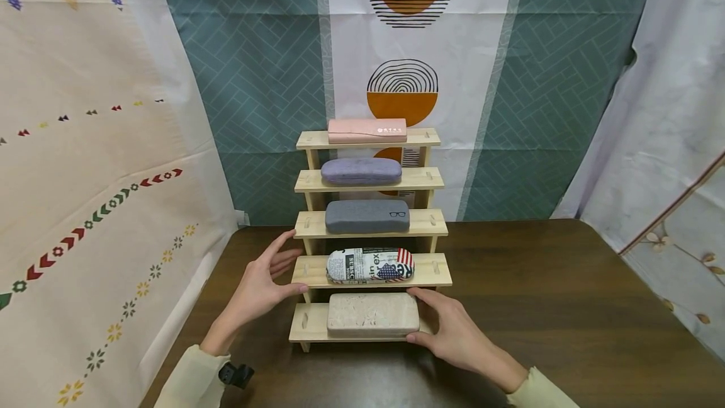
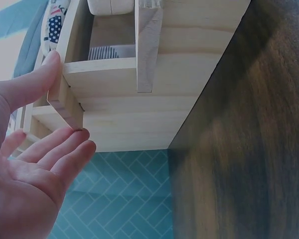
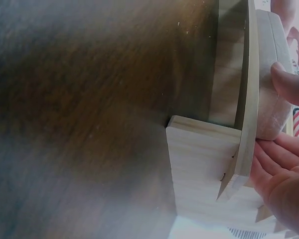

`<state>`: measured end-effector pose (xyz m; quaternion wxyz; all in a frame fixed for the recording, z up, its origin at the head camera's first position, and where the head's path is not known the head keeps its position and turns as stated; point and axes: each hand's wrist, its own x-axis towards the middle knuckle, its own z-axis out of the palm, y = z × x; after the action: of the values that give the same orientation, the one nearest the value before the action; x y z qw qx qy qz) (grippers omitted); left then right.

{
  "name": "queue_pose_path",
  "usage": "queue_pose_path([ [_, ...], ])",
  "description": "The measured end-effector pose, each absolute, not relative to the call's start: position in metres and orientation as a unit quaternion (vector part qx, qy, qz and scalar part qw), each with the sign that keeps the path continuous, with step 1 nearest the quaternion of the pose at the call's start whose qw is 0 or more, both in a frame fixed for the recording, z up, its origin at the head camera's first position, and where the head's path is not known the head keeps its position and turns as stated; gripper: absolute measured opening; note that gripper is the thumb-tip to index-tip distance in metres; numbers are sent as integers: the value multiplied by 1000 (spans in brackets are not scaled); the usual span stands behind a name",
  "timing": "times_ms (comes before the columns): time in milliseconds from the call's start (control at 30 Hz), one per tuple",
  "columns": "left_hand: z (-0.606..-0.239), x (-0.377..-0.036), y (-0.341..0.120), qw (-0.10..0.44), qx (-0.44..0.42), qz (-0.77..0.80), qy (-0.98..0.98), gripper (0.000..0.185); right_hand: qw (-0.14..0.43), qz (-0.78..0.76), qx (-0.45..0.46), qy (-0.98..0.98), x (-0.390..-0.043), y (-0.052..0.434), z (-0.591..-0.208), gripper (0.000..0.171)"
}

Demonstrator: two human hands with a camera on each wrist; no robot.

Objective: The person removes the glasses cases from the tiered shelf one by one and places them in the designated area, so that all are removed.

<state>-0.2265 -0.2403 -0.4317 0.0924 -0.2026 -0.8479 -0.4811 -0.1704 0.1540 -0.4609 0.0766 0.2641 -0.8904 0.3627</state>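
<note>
I have my right hand (image 1: 453, 335) gripping the beige case (image 1: 374, 313) by its right end on the bottom shelf (image 1: 310, 321), near the front edge; my left hand (image 1: 257, 291) is spread wide, thumb touching the second-lowest shelf's (image 1: 433, 268) left end.

Closed beige case (image 1: 372, 315), lying flat, along lowest step (image 1: 315, 327) of wooden rack (image 1: 317, 273)

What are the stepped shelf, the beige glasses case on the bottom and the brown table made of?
Stepped shelf: pale wood, probably unpainted, since grain lines show and it looks matte.
Beige glasses case: maybe leather-like covering; its surface looks mottled, but I can't tell for sure.
Brown table: wood or a wood-look top, slightly shiny, with dark grain streaks.
</note>
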Motion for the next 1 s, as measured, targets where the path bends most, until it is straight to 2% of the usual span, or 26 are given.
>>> queue_pose_path([
  [167,-433,-226,-241,88,-200,-483,-848,109,74,368,252,-892,-170,155,-462,71],
  [433,-434,-226,-243,92,-201,-481,-849,109,55,382,241,-891,-172,150,-463,81],
  [1000,-434,-226,-244,77,-197,-494,-843,110,49,400,236,-884,-172,149,-465,78],
])
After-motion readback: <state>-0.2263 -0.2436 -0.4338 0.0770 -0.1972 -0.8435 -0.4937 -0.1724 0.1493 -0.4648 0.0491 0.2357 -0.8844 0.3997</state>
